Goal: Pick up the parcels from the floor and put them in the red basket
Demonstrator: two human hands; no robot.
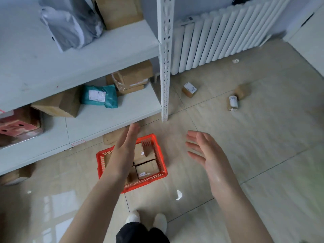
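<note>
- Parcels: several small cardboard boxes (145, 168) sit packed together inside the red basket (158, 151), which stands on the tiled floor (263, 155) just in front of the white shelf unit (112, 113)
- More parcels lie loose on the floor, well apart from the basket: one small box (189, 89) near the shelf post (164, 67) and the white radiator (219, 41), and two more farther right, a labelled box (233, 103) just beside a plain brown one (244, 91)
- The left hand (125, 146) is above the basket, fingers straight and close together, palm turned inward and empty; the forearm crosses over the basket's near rim
- The right hand (205, 153) is over bare floor to the right of the basket, fingers spread wide, palm facing left, holding nothing
- The two hands are apart, with the right side of the basket showing between them
- On the shelves: a grey plastic mailing bag (70, 27) and a brown box on the upper level; a teal bag (100, 96), several brown boxes and a pink carton (17, 125) on the lower one
- The person's white shoes (133, 217) and dark trouser legs show at the bottom edge, standing on the tiles behind the basket
- A small white scrap (179, 195) lies on the floor between the basket and the shoes
</note>
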